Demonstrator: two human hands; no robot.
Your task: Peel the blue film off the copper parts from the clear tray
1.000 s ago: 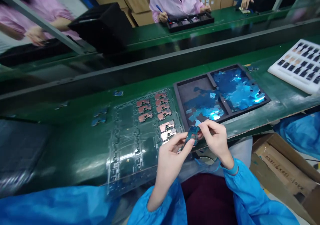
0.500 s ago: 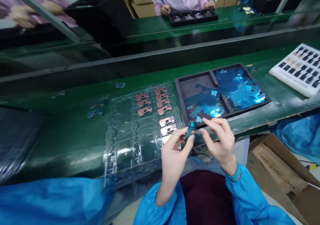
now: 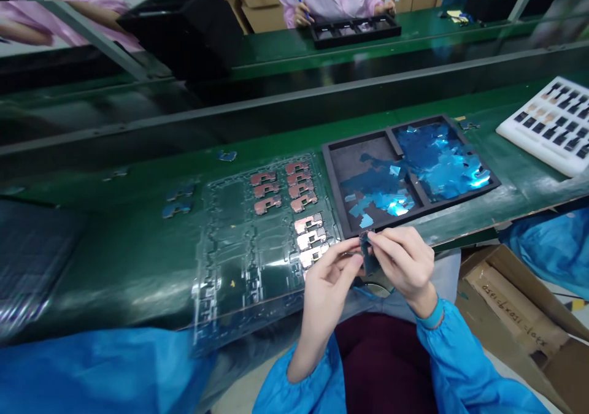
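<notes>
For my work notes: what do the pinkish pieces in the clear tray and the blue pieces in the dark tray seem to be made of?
The pinkish pieces look like copper-coloured metal, with satin sheen and crisp edges. The blue pieces look like thin glossy plastic film, given the bright glare; foil is possible.

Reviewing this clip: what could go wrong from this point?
The small dark part is pinched only between fingertips of the left hand and right hand, so it might slip onto the clear blister tray. Bare fingers could also mark it. The loose blue film scraps lie close by and might get knocked.
</notes>
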